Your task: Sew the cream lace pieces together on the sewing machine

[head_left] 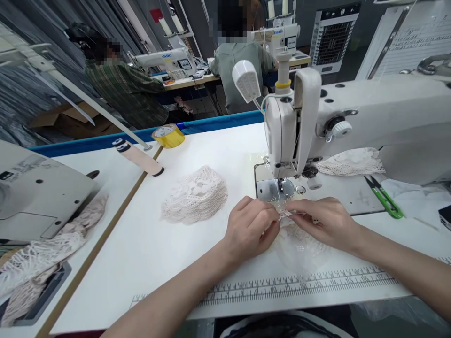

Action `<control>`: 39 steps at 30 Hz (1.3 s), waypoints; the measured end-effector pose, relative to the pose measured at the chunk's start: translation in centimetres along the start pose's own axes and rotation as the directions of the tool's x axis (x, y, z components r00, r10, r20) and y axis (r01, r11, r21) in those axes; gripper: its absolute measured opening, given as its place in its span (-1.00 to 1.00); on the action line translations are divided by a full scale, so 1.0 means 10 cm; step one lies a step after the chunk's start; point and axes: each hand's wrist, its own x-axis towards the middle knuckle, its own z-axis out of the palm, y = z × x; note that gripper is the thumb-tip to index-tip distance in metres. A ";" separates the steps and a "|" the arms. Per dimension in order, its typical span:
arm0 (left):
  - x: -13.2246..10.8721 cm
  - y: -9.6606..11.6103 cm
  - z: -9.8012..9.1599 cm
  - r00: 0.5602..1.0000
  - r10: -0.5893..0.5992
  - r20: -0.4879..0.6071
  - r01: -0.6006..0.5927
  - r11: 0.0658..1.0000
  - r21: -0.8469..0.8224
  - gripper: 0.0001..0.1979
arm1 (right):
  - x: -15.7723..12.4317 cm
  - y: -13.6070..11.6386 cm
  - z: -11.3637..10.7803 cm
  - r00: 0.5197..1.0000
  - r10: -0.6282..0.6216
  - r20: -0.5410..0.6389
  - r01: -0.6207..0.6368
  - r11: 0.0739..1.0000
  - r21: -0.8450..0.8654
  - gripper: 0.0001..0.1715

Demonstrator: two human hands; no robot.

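Observation:
Both of my hands pinch a piece of white lace (299, 241) just in front of the sewing machine (282, 131). My left hand (252, 225) grips the lace's left edge, fingers curled. On the other side my right hand (326, 223) holds it between thumb and fingers. The lace hangs over the table toward me, its lower part sheer. Behind my fingertips are the presser foot (281, 185) and the metal needle plate (268, 188). A stack of lace pieces (197, 195) lies left of my left hand.
Green thread snips (387, 199) lie at the right, beside more lace (354, 162) under the machine arm. A thread cone (139, 157) and yellow tape roll (169, 136) are at the back left. A printed ruler (260, 291) runs along the front edge. Two people work beyond.

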 end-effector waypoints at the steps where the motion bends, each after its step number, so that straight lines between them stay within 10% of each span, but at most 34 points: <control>1: 0.00 0.00 0.00 1.000 0.011 0.011 -0.011 1.000 0.008 -0.83 | -0.01 0.00 0.00 1.000 -0.013 -0.013 0.013 1.000 -0.028 -0.80; 15: 0.01 0.08 -0.02 0.969 -0.238 0.067 0.247 0.947 -0.207 -0.87 | 0.06 -0.11 -0.20 0.874 -0.475 0.099 0.473 0.789 -0.393 -0.78; 19: 0.12 0.20 -0.15 0.851 -0.403 0.336 0.522 0.719 -0.459 -0.91 | 0.08 -0.39 -0.44 0.964 -0.168 0.206 0.227 0.923 -0.310 -0.78; 24: 0.17 0.33 -0.21 0.631 -0.343 0.695 0.760 0.454 -0.466 -0.92 | 0.12 -0.53 -0.62 0.858 0.243 0.453 -0.192 0.969 -0.156 -0.75; 29: 0.05 0.17 0.07 0.782 -0.482 0.395 0.542 0.839 -0.048 -0.90 | 0.18 -0.11 -0.22 0.843 0.369 0.391 -0.266 0.918 -0.294 -0.80; 39: -0.09 0.18 0.10 0.948 -0.178 0.264 0.108 0.960 0.259 -0.85 | 0.11 0.15 0.02 0.921 0.264 0.287 -0.109 0.881 -0.460 -0.80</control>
